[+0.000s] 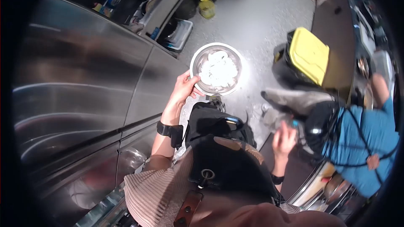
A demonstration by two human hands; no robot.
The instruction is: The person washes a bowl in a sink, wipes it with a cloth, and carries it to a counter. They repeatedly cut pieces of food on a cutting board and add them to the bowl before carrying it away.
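A round metal bowl (194,55) hangs over the floor in front of me, heaped with bright, overexposed white pieces (218,69). My left hand (185,87) grips its near left side, thumb over the rim and fingers beneath. Out to the right is my right hand (284,139), somewhat blurred, with its fingers loosely apart and nothing visible in them. It overlaps the co-worker's leg area in this view.
A person in a blue shirt (357,143) stands close on my right. Beyond them is a black bin with a yellow lid (310,54). Steel cabinet doors (84,75) line my left. A yellow jug (206,6) and a plastic tub (182,35) sit farther ahead.
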